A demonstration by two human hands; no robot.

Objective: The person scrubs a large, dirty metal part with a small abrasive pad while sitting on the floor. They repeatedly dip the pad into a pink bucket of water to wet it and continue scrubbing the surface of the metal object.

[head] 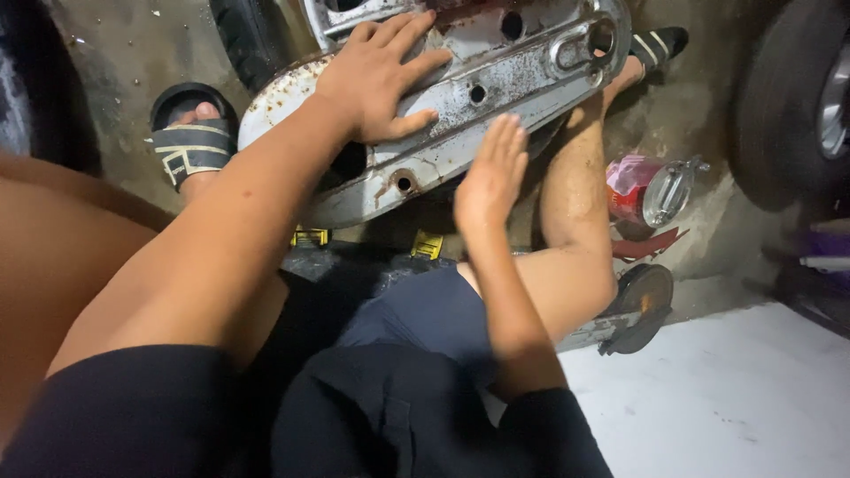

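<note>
Two bare hands are seen over a rusty grey metal cover (496,115) that lies across the upper middle of the view, above the person's knees. At the far left, a dark tyre edge (27,80) is seen, and beside it a foot in a black sandal (190,142) with pale stripes is planted on the stained concrete floor (124,53). Next, the left hand (376,75) is laid flat on the cover, fingers spread and palm pressed to the metal, nothing being gripped. Just to its right, the right hand (491,177) is held open with fingers straight and together, its edge set against the cover's lower rim, nothing clasped. Below the cover, two small yellow pieces (428,244) are visible near the dark shorts. Further right, a red can (646,190) with a metal lid lies on its side by the bare leg, and a round metal tool (637,305) rests below it. At the far right, another tyre (788,97) is partly shown.
</note>
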